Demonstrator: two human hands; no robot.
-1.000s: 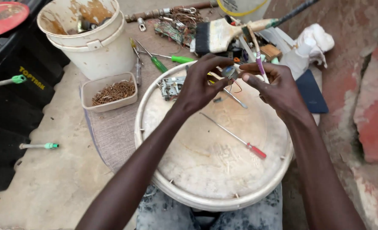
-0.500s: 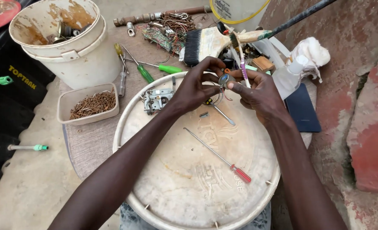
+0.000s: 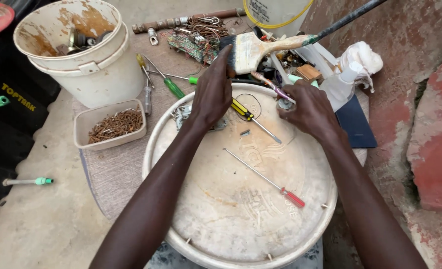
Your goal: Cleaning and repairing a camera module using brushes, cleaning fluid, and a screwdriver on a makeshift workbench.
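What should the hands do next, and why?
Probably the left hand should close on the paintbrush it is reaching for. Its fingertips are right at the bristles, while the right hand holds a small metal part over the round lid.

Colours here are all over the place: the big round lid point(image 3: 241, 209) is a grubby cream with faint raised lettering, the long screwdriver point(image 3: 264, 177) on it has a red handle, and the shorter one point(image 3: 255, 118) by the left hand point(image 3: 212, 92) is striped yellow and black. The bucket point(image 3: 76, 50) is off-white with rusty brown stains, the small tray point(image 3: 110, 125) is beige and full of rust-brown nails point(image 3: 116, 124), and the paintbrush point(image 3: 253, 49) has dark bristles on a pale wooden handle. There's also a green-handled screwdriver point(image 3: 173, 88), a circuit board point(image 3: 191, 45) in green with coppery wires, a white rag point(image 3: 363, 57), a navy blue pad point(image 3: 355, 124), and a red-painted patch point(image 3: 437, 134) on the wall.
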